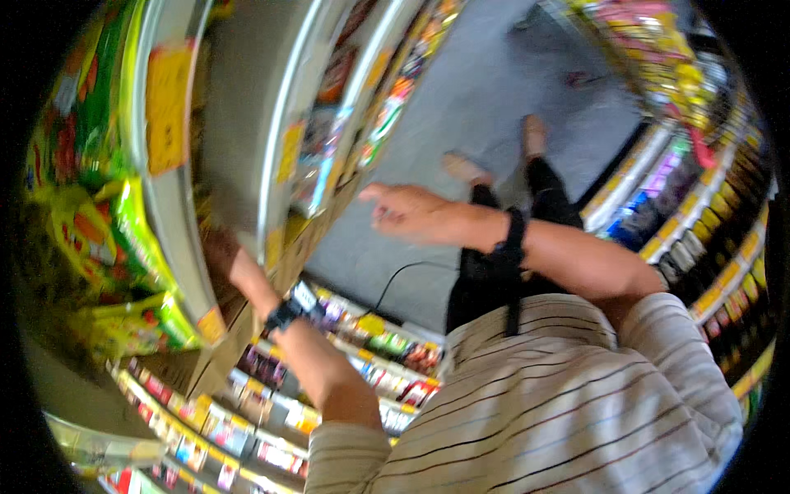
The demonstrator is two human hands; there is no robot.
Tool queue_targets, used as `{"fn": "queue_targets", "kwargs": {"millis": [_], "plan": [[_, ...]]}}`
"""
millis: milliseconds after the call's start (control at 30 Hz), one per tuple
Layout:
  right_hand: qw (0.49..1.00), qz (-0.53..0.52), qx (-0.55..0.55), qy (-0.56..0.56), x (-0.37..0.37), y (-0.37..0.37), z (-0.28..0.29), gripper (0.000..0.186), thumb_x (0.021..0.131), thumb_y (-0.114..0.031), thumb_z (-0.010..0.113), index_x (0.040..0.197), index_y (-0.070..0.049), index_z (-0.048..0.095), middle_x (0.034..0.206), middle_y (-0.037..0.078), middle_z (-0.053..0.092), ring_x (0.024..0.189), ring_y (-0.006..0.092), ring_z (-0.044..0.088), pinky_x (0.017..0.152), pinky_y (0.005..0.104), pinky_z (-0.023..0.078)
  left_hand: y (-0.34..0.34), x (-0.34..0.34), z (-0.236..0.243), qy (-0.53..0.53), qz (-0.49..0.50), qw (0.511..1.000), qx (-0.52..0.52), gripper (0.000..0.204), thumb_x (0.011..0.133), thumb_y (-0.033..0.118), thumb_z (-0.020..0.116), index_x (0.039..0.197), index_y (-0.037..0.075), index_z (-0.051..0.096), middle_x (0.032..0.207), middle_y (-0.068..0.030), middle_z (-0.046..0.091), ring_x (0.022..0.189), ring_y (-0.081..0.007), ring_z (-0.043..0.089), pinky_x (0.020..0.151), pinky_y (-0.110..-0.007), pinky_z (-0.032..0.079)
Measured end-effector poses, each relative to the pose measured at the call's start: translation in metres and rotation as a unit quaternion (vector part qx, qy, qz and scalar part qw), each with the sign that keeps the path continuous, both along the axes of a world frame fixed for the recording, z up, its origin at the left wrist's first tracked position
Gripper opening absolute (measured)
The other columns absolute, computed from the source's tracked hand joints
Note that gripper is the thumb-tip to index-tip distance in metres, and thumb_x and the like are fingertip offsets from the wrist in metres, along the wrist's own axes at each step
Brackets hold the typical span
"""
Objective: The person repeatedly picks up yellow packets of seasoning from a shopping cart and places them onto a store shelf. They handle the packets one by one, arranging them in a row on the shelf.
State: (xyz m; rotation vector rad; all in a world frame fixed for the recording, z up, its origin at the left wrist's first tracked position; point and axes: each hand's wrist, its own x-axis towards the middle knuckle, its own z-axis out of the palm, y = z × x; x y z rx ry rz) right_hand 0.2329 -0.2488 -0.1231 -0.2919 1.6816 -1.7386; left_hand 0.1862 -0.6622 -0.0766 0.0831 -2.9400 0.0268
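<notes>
My left hand reaches into a shaded shelf bay on the left. Its fingers are smeared and lost in the shadow, so what they touch cannot be made out. A black watch circles that wrist. Just left of it, green and yellow plastic packets fill the shelf above a pale price rail. Over the aisle floor hovers my right hand, nothing visible in it. One finger stretches toward the shelves while the others curl loosely. A dark band sits on that wrist.
Lower shelves of small packages stand close to my left forearm. On the right, a rack of small goods runs beside my right elbow. The grey floor carries a thin dark cable near my legs.
</notes>
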Motion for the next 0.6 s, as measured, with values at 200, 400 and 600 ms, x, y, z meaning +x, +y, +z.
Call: {"fn": "queue_targets", "kwargs": {"millis": [200,400,600], "plan": [[0.993,-0.114,0.015,-0.018,-0.006,0.118,0.028,0.033,0.093,-0.017,0.057,0.121,0.000,0.054,0.093,0.010,0.064,0.077,0.0182,0.063,0.067,0.0329,0.053,0.261,0.041,0.044,-0.036,0.086,0.921,0.379,0.046,0.100,0.016,0.052,0.139,-0.004,0.040,0.122,-0.0155,0.055,0.111,-0.0228,0.053,0.098,-0.035,0.042],[0.956,-0.288,0.018,-0.049,-0.029,0.289,0.109,0.024,0.093,-0.014,0.056,0.112,0.001,0.059,0.095,0.006,0.065,0.082,0.0144,0.066,0.069,0.0288,0.056,0.364,0.041,0.076,-0.077,0.040,0.848,0.522,0.036,0.100,0.016,0.051,0.130,-0.004,0.047,0.118,-0.0135,0.058,0.107,-0.0193,0.056,0.094,-0.032,0.046],[0.856,-0.433,0.244,0.144,-0.047,0.471,0.078,0.027,0.086,-0.018,0.065,0.107,0.000,0.064,0.091,0.010,0.069,0.087,0.0201,0.068,0.072,0.0333,0.055,0.434,0.031,0.079,-0.091,-0.034,0.825,0.556,0.037,0.101,0.017,0.052,0.131,-0.003,0.046,0.111,-0.0117,0.059,0.100,-0.0180,0.060,0.090,-0.032,0.048]]}}
